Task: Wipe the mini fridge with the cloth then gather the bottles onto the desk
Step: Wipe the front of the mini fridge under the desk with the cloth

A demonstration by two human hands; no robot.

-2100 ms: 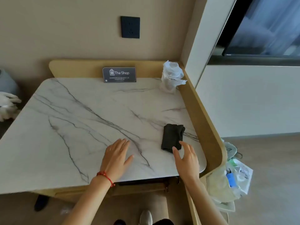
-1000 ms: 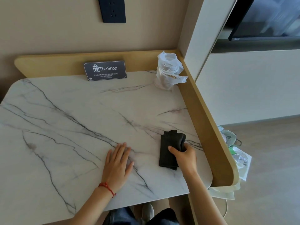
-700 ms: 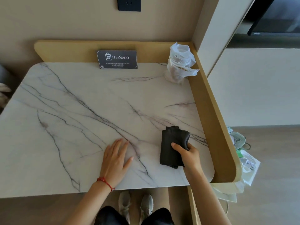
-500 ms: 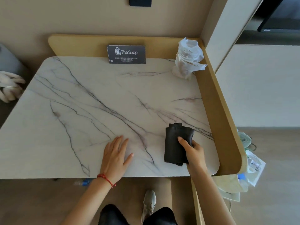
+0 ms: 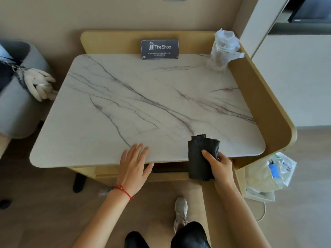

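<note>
A folded dark cloth (image 5: pixel 198 154) hangs half over the front edge of the marble-topped desk (image 5: pixel 143 104). My right hand (image 5: pixel 218 165) grips the cloth at its right side, thumb on top. My left hand (image 5: pixel 133 165) lies flat with fingers spread on the desk's front edge. A clear bottle (image 5: pixel 104 192) lies on the floor under the desk, partly hidden by my left wrist. No mini fridge shows.
A dark "The Shop" sign (image 5: pixel 159 49) leans against the desk's back rim. A plastic-wrapped item (image 5: pixel 223 49) stands in the back right corner. A bag of rubbish (image 5: pixel 268 172) sits on the floor at right, a grey chair (image 5: pixel 19 90) at left.
My right hand reached the cloth, gripped it and dragged it toward the front edge, where it now overhangs. My left hand slid back to the edge. The camera pulled back.
</note>
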